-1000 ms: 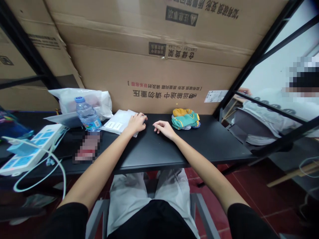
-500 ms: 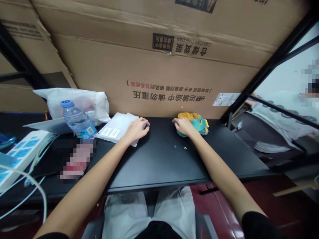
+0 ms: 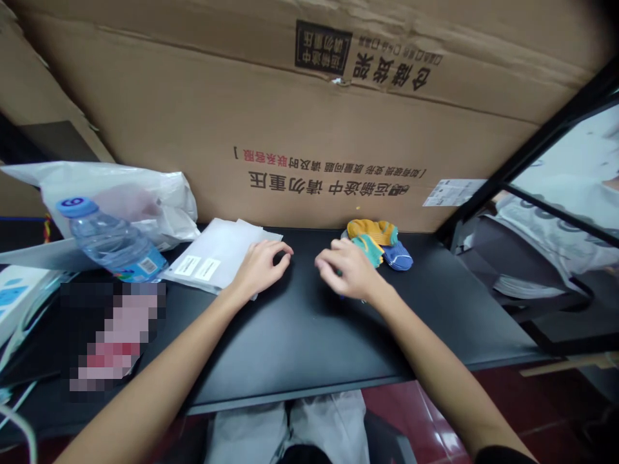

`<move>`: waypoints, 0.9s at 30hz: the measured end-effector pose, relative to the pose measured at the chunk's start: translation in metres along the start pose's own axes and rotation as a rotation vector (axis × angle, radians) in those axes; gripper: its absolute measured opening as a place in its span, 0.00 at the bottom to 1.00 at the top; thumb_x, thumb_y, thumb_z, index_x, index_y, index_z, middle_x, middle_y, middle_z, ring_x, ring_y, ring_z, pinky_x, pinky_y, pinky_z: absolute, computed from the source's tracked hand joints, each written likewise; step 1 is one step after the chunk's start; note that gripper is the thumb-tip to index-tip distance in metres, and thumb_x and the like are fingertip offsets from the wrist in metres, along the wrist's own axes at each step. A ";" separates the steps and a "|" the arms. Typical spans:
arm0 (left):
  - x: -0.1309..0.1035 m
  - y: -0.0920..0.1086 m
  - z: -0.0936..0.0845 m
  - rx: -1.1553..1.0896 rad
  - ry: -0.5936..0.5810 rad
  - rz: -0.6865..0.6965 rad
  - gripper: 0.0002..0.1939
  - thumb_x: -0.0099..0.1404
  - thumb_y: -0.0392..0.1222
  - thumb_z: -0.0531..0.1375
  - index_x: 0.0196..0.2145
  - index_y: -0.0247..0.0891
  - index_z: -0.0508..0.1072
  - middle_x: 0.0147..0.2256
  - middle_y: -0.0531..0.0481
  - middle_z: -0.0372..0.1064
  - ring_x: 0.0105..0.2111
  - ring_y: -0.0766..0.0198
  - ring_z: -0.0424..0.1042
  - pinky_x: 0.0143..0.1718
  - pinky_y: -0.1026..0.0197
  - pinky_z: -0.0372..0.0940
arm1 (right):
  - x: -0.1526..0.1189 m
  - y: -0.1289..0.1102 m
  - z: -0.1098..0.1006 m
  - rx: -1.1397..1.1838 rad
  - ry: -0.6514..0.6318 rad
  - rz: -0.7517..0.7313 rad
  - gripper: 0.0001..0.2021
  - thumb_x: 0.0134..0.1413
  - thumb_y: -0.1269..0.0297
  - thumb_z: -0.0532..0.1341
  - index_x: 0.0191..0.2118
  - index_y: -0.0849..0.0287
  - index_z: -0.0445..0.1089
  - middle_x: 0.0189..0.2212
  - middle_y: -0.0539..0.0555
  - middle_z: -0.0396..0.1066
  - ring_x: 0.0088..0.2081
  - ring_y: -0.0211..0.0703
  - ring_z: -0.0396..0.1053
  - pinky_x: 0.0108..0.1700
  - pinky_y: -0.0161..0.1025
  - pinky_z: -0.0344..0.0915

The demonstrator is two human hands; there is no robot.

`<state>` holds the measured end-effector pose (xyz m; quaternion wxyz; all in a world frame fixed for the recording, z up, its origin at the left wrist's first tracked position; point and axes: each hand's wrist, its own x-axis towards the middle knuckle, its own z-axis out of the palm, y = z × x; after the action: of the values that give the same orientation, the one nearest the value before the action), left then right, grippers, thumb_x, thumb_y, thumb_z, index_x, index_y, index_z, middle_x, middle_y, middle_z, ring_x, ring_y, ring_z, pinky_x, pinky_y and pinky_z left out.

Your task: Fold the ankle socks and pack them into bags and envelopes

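My left hand (image 3: pixel 261 267) rests over the right edge of flat white plastic packets (image 3: pixel 215 248) with two labels, its thumb and fingers loosely curved around an empty gap. My right hand (image 3: pixel 348 269) is closed above the black table, its fingers bent round part of a teal sock (image 3: pixel 371 248) with yellow edging. A bit of teal shows between the thumb and fingers; the hand hides the rest. Just behind lie a mustard-yellow sock (image 3: pixel 370 231) and a blue sock (image 3: pixel 399 256), bunched against the cardboard.
Tall cardboard (image 3: pixel 309 129) stands along the table's back. At left are a water bottle (image 3: pixel 111 241), a white plastic bag (image 3: pixel 126 193), a power strip (image 3: pixel 17 293) with cables and a blurred pink item (image 3: pixel 116 335). A black metal frame (image 3: pixel 503 164) rises at right.
My right hand has drawn nearer and left from the sock pile, and its fingers have closed. The socks have spread, showing the blue one. My left hand has barely moved; the view has shifted.
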<state>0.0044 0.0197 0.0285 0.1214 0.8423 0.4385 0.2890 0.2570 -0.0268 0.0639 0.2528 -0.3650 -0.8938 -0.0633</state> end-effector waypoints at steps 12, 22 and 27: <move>-0.007 0.017 0.008 -0.318 -0.157 -0.095 0.17 0.76 0.56 0.56 0.51 0.45 0.77 0.42 0.51 0.82 0.44 0.56 0.79 0.52 0.52 0.67 | 0.005 -0.075 0.058 0.370 0.032 -0.381 0.13 0.72 0.57 0.57 0.48 0.53 0.78 0.34 0.54 0.77 0.38 0.48 0.70 0.47 0.47 0.69; -0.016 0.019 0.015 -0.173 -0.219 0.028 0.27 0.68 0.46 0.64 0.63 0.47 0.67 0.55 0.46 0.76 0.52 0.49 0.75 0.60 0.43 0.60 | -0.007 0.024 0.041 0.449 0.125 0.548 0.19 0.77 0.53 0.49 0.50 0.53 0.74 0.46 0.58 0.79 0.49 0.51 0.76 0.51 0.47 0.70; -0.015 0.020 0.009 -0.140 -0.240 0.042 0.24 0.67 0.42 0.62 0.60 0.47 0.69 0.52 0.48 0.77 0.49 0.50 0.76 0.60 0.44 0.59 | -0.010 0.040 0.032 0.037 -0.205 0.763 0.21 0.76 0.48 0.51 0.40 0.54 0.75 0.39 0.57 0.80 0.42 0.53 0.77 0.39 0.42 0.62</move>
<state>0.0163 -0.0036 0.0245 0.2254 0.8693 0.3819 0.2185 0.2773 0.0058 0.0282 0.1743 -0.6707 -0.7155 0.0881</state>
